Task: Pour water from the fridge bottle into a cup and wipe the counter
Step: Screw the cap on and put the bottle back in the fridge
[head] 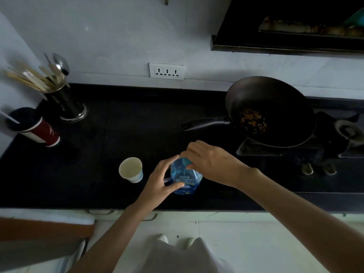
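A clear blue plastic water bottle (186,179) stands upright on the black counter (110,154), near the front edge. My left hand (160,181) holds its body from the left, thumb and fingers curled round it. My right hand (208,163) comes from the right and pinches the blue cap (185,161) at the top. A white paper cup (131,169) stands upright and looks empty, just left of the bottle and apart from my left hand.
A black wok (269,111) with food scraps sits on the stove at the right, its handle (204,123) pointing toward the bottle. A red cup (33,127) and a metal utensil holder (63,99) stand at the far left. A wall socket (167,71) is behind.
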`<state>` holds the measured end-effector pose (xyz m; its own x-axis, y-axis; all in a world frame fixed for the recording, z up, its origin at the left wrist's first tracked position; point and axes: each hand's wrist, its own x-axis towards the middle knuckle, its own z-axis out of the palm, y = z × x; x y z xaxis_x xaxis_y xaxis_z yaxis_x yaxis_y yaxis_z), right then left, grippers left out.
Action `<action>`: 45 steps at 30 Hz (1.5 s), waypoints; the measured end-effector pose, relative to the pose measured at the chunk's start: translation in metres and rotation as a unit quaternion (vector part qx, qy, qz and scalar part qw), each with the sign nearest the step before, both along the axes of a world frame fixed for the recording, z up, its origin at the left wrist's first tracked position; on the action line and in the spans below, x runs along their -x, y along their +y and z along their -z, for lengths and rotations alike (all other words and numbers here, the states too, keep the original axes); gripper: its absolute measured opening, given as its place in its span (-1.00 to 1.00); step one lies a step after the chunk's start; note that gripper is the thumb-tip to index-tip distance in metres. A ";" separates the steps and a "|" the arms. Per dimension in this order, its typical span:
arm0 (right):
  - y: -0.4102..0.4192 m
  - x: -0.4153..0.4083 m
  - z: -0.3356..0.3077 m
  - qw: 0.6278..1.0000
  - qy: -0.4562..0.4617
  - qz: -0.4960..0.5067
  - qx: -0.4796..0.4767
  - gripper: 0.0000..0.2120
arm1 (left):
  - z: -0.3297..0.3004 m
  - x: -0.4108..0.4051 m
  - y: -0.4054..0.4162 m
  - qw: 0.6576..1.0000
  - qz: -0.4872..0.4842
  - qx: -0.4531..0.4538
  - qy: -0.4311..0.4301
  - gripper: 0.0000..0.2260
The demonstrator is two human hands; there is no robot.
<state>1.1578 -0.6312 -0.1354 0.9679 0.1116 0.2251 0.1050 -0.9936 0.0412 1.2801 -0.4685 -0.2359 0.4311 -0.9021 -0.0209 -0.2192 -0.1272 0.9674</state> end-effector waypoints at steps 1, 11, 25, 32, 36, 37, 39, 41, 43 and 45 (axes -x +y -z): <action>-0.001 0.000 0.002 1.000 0.000 -0.014 0.009 -0.69 | 0.001 0.001 0.000 1.000 0.000 0.000 -0.008 -0.34; 0.022 -0.001 0.023 0.980 -0.109 0.084 -0.141 -0.75 | 0.001 0.002 0.000 0.999 -0.005 0.006 -0.033 -0.34; 0.043 0.063 0.101 0.893 -0.048 0.247 -0.372 -0.28 | 0.009 0.007 0.006 0.997 0.000 0.023 -0.070 -0.33; 0.059 0.047 0.121 0.864 -0.041 0.298 -0.404 -0.25 | 0.017 0.003 0.011 0.993 0.018 0.018 -0.118 -0.33; 0.064 0.039 0.121 0.844 -0.070 0.318 -0.427 -0.22 | 0.019 -0.002 0.009 0.991 0.029 0.028 -0.126 -0.35; 0.064 0.038 0.120 0.841 -0.073 0.324 -0.427 -0.20 | 0.019 -0.003 0.009 0.991 0.031 0.030 -0.126 -0.36; 0.067 0.039 0.118 0.835 -0.085 0.333 -0.431 -0.19 | 0.017 -0.004 0.009 0.991 0.038 0.039 -0.126 -0.39; 0.072 0.042 0.114 0.825 -0.105 0.339 -0.440 -0.21 | 0.014 -0.003 0.008 0.989 0.048 0.051 -0.132 -0.40; 0.078 0.047 0.108 0.812 -0.126 0.348 -0.451 -0.25 | 0.006 0.001 0.006 0.987 0.061 0.069 -0.135 -0.41; 0.081 0.056 0.100 0.804 -0.153 0.355 -0.451 -0.28 | -0.004 0.009 0.003 0.985 0.076 0.090 -0.128 -0.42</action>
<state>1.1021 -0.5497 -0.2351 0.5992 -0.7876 0.1437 -0.3807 -0.4383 -0.8142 1.2712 -0.4659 -0.2314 0.2603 -0.9360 0.2370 -0.4628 0.0945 0.8814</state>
